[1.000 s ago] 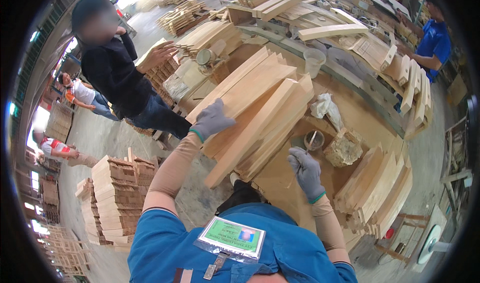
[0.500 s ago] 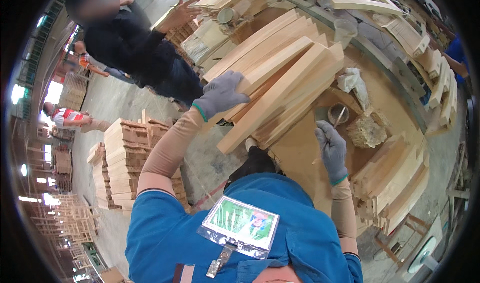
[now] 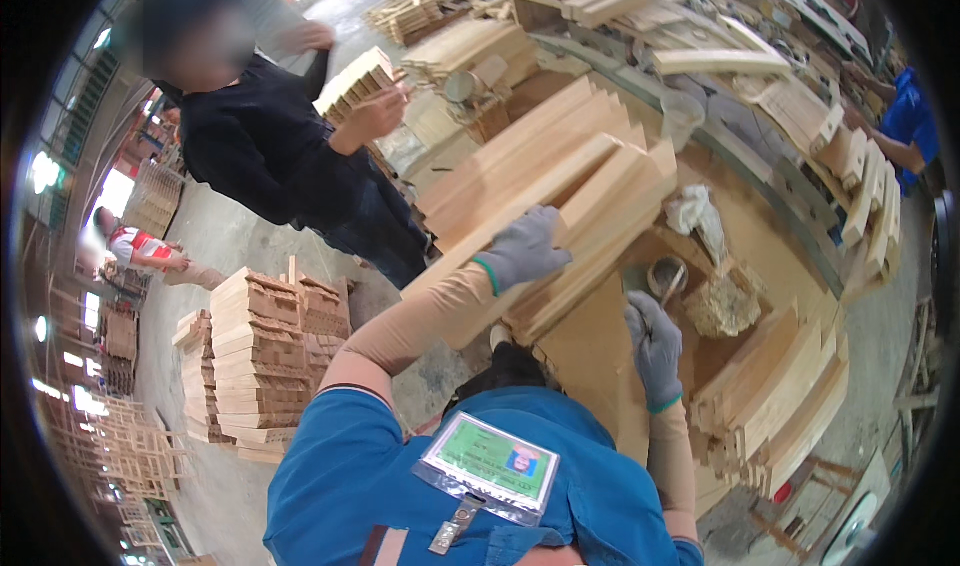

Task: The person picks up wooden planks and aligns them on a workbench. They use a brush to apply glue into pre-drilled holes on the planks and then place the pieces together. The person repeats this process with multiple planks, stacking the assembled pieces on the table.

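My gloved left hand (image 3: 525,250) has its fingers curled over a pale wooden slat (image 3: 590,201) at the near side of a row of slats (image 3: 530,156). The fingertips are partly hidden against the wood. To the right, my gloved right hand (image 3: 655,351) is closed around a thin stick (image 3: 674,284), which reaches to the mouth of a small round pot (image 3: 664,274); its working end cannot be made out. Beside the pot sit a rough, crusted yellowish block (image 3: 724,304) and a crumpled white plastic bag (image 3: 697,213).
More slats (image 3: 775,396) are stacked at the right. A clear plastic cup (image 3: 682,118) stands behind the row. At the left, wood piles (image 3: 262,351) rise from the floor. A person in black (image 3: 265,146) stands across, holding a wooden bundle (image 3: 358,84). A metal rail (image 3: 770,171) runs behind.
My left hand has moved right and nearer over the slats, which lie closer together. My right hand stays near the pot. The person across has turned and holds the bundle lower; the view has shifted.
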`<state>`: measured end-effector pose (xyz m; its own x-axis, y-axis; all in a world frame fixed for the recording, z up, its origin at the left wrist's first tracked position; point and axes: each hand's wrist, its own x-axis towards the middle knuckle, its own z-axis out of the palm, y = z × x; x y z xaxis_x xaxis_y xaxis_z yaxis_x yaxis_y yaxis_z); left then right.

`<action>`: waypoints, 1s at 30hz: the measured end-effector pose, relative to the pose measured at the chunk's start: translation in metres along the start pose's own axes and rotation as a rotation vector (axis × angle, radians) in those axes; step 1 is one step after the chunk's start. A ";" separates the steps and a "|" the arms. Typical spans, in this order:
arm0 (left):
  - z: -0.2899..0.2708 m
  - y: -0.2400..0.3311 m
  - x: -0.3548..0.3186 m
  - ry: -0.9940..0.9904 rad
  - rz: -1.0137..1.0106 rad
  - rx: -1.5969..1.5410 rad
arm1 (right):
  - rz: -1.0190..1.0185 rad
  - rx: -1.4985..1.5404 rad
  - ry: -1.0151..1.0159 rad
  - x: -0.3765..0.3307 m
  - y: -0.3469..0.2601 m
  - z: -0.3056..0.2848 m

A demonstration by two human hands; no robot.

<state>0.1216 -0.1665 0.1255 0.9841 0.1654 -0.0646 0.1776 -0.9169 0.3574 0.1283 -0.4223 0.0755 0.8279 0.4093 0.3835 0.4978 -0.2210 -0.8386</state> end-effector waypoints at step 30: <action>-0.123 -0.257 -0.146 -0.128 -0.259 -1.308 | 0.380 0.017 0.431 0.177 -0.007 0.212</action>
<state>-0.0676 0.0900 0.1576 0.9282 0.1796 -0.3259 0.2979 0.1662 0.9400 0.2166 -0.1601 0.0675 0.9801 -0.0950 0.1744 0.1438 -0.2662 -0.9531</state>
